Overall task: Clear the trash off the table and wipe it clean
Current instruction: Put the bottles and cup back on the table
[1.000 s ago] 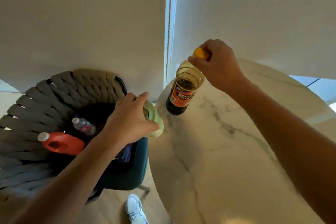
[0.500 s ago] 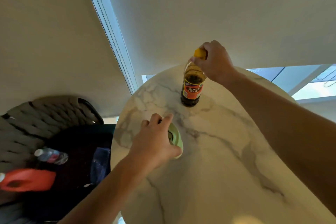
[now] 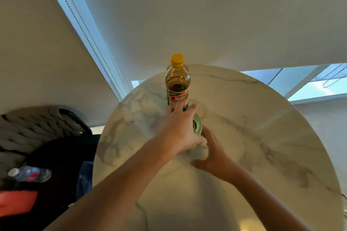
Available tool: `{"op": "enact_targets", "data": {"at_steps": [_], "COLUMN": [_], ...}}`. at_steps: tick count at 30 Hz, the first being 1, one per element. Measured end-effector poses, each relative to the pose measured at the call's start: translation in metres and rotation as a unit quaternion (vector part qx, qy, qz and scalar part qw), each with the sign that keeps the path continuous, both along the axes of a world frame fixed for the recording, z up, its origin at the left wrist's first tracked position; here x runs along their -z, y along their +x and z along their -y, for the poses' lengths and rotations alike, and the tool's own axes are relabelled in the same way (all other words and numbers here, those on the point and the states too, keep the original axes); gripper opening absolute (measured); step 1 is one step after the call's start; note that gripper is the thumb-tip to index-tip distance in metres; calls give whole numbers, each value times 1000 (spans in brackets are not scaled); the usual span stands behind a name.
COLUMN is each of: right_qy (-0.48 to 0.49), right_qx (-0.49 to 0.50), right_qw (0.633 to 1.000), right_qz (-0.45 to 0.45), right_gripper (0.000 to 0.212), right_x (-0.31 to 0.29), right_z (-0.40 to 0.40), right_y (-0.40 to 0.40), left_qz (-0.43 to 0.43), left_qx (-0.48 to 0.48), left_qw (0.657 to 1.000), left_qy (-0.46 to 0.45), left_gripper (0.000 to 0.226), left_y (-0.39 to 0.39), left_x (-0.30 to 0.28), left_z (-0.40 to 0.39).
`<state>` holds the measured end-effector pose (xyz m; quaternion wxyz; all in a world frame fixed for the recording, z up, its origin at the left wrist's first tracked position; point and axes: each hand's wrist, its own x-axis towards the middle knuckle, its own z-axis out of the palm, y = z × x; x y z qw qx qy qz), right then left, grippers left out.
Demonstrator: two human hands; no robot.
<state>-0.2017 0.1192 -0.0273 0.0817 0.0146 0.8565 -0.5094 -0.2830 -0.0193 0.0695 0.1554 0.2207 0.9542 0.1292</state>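
Item one: round marble bench (image 3: 253,137), veined grey.

Item two: amber bottle (image 3: 177,82) with yellow cap, standing upright at the far side of the bench, nobody's fingers wrapping it.

Item three: pale green container (image 3: 197,124), sitting just near of the bottle. My left hand (image 3: 178,129) is gripping it from the left, fingers curled over it, fingertips reaching up against the bottle's label.

Item four: my right hand (image 3: 214,153), lying just near and right of the green container, fingers spread and relaxed, holding nothing.

Item five: dark bin (image 3: 62,165) at near left, containing a clear plastic bottle (image 3: 30,174) and a blurred red jug (image 3: 17,203).
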Motion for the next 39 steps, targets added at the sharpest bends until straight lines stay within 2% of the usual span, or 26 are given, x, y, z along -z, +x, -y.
{"op": "enact_targets", "data": {"at_steps": [3, 6, 9, 11, 13, 15, 16, 17, 19, 22, 24, 29, 39], "right_qy": [-60, -132, -125, -105, -71, -63, -68, -73, -78, -94, -102, -94, -88], "right_qx": [121, 204, 256, 303, 339, 356, 362, 366, 370, 378, 395, 399, 368], "right_qw": [988, 964, 951, 941, 933, 927, 925, 922, 920, 913, 904, 902, 916], "right_qz": [-77, -106, -122, -106, -98, -96, -95, -98, -103, -118, -125, -135, -132], "right_gripper": [98, 92, 87, 83, 83, 81, 79, 78, 76, 75, 76, 78, 86], "right_x": [16, 15, 15, 18, 26, 35, 38, 40, 43, 47, 48, 54, 52], "right_z": [-1, -10, -29, -47, -67, -87, -94, -99, -105, -111, -115, -123, -136], "right_y": [-8, -25, -43, -59, -73, -85, -92, -99, -113, -130, -137, -144, -144], "left_qz": [-7, -36, -34, -14, -28, -81, -98, -97, -54, 14, 21, 1, -69], "left_qx": [36, 51, 43, -14, -126, -228, -265, -297, -336, -353, -344, -322, -349], "left_qw": [999, 998, 995, 984, 952, 917, 904, 894, 886, 879, 873, 845, 830], "left_qy": [-1, 15, 81, 175, 277, 316, 320, 320, 316, 320, 345, 426, 431], "left_gripper": [90, 89, 95, 89, 62, 35, 31, 34, 56, 87, 96, 91, 74], "left_y": [-3, -6, -20, -24, -19, -12, -10, -11, -21, -46, -63, -90, -93], "left_x": [6, 12, 17, 27, 41, 61, 71, 80, 97, 111, 116, 121, 123], "left_z": [-36, -61, -67, -59, -39, -17, -7, 1, 10, 7, 1, -22, -4]}}
